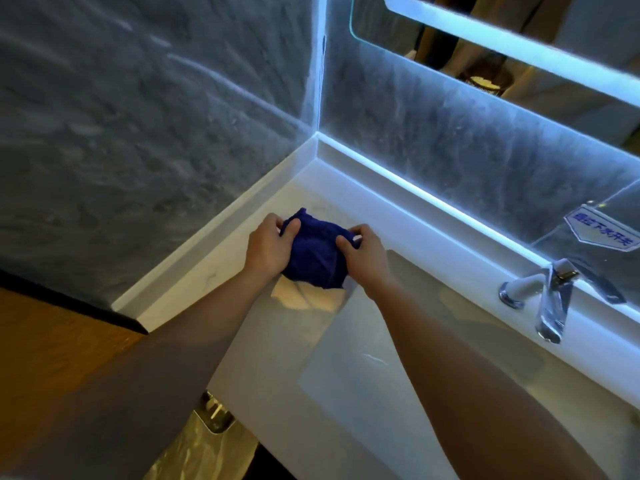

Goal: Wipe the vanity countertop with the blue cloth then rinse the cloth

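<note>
The fingers of the left hand curl over the upper left edge of the blue cloth, thumb on the near side, clamped on the fabric. The fingers of the right hand pinch the cloth's right edge in the same way, thumb tip pressed into the bunched material. Between the two hands the cloth is gathered into a dark blue lump, its lower part resting on or just above the white worktop; which of the two cannot be told. It sits near the back left corner of the worktop, just left of the sink basin. Both forearms reach in from the bottom of the view, the left one in a grey sleeve. A low white upstand runs along the grey stone walls behind the worktop, lit by a bluish strip. To the right, a chrome and white faucet stands on the back ledge of the basin, well apart from the hands. Above it a blue-printed sticker is stuck on the wall, below the lit mirror.
</note>
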